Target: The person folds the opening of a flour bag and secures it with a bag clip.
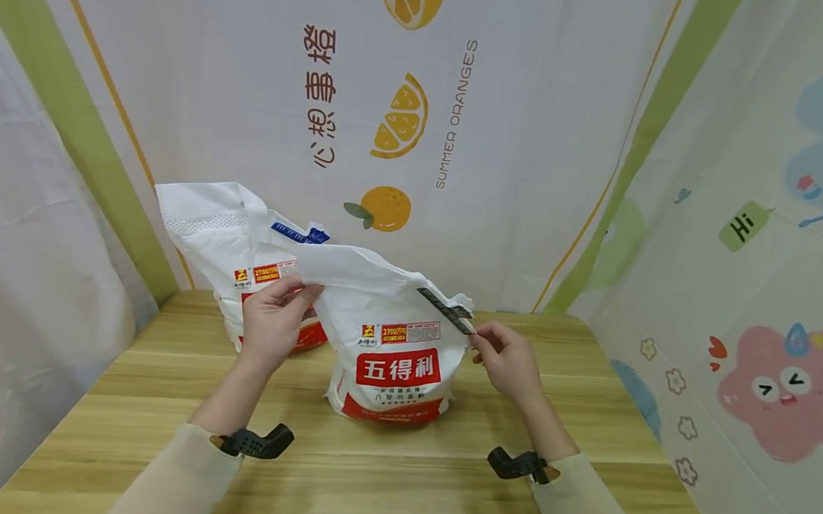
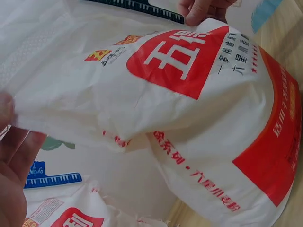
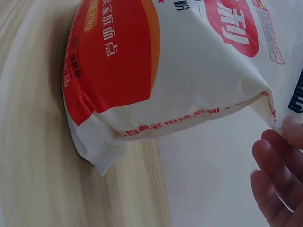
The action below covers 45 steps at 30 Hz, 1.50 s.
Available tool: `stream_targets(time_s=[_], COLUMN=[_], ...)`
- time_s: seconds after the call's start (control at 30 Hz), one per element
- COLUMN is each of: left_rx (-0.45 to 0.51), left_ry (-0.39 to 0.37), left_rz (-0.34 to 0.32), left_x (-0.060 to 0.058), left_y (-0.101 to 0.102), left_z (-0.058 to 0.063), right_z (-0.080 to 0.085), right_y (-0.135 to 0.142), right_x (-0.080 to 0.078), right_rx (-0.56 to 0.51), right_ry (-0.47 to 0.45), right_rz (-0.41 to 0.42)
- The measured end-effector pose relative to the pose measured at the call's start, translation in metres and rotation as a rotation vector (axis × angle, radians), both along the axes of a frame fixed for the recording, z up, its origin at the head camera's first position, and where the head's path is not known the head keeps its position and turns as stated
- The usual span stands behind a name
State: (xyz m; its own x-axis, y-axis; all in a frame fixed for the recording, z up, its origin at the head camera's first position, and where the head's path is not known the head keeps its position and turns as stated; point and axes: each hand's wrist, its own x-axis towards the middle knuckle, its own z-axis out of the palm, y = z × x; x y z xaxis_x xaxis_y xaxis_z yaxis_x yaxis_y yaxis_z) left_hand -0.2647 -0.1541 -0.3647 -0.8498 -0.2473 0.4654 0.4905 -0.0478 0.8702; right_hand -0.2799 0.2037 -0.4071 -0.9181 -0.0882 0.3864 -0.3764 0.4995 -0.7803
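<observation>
A white flour bag (image 1: 399,366) with red print stands upright on the wooden table between my hands. Along its upper right runs a dark sealing clip (image 1: 445,311), set at a slant. My left hand (image 1: 273,319) pinches the bag's upper left edge between thumb and fingers. At the right edge, just below the lower end of the clip, my right hand (image 1: 511,363) pinches the bag's side. In the right wrist view the thumb and fingers (image 3: 272,165) meet on a corner fold of the plastic. The bag's base rests on the tabletop.
Behind to the left, a second flour bag (image 1: 223,257) with a blue clip (image 1: 300,233) stands partly hidden by my left hand and the front bag. A curtain (image 1: 529,178) printed with oranges hangs at the table's (image 1: 384,475) back edge. Patterned cloth (image 1: 735,292) hangs on the right.
</observation>
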Motion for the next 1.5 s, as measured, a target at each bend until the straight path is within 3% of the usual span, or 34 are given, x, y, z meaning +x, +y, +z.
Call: stream_targets(time_s=[0.17, 0.27, 0.47, 0.6, 0.73, 0.87, 0.97, 1.03, 1.37, 1.5], left_rx=[-0.023, -0.038, 0.02, -0.006, -0.036, -0.08, -0.146, -0.185, -0.187, -0.19], left_ry=[-0.077, -0.13, -0.147, -0.143, -0.162, -0.217, -0.25, -0.259, -0.248, -0.258], left_rz=[-0.17, -0.227, -0.154, -0.085, -0.059, -0.169, -0.292, -0.327, -0.238, -0.233], left_x=[0.002, 0.004, 0.004, 0.004, 0.005, 0.008, 0.011, 0.013, 0.01, 0.01], left_y=[-0.007, -0.008, -0.001, 0.003, 0.004, 0.006, 0.012, 0.016, 0.025, 0.024], left_z=[-0.01, -0.019, -0.026, -0.025, -0.026, -0.038, -0.051, -0.057, -0.063, -0.066], right_z=[-0.003, -0.005, -0.008, -0.008, -0.008, -0.012, -0.018, -0.024, -0.026, -0.029], right_y=[0.002, 0.0, -0.003, -0.004, -0.005, -0.009, -0.014, -0.019, -0.026, -0.025], right_x=[-0.002, -0.003, -0.003, 0.0, 0.0, -0.001, 0.0, 0.001, 0.006, 0.007], right_rx=[-0.036, -0.054, -0.053, -0.045, -0.09, -0.195, -0.23, -0.23, -0.28, -0.271], right_ry=[-0.043, -0.088, -0.106, -0.094, -0.116, -0.195, -0.285, -0.325, -0.339, -0.332], right_rz=[0.037, 0.069, 0.046, 0.01, 0.004, 0.069, 0.13, 0.149, 0.174, 0.171])
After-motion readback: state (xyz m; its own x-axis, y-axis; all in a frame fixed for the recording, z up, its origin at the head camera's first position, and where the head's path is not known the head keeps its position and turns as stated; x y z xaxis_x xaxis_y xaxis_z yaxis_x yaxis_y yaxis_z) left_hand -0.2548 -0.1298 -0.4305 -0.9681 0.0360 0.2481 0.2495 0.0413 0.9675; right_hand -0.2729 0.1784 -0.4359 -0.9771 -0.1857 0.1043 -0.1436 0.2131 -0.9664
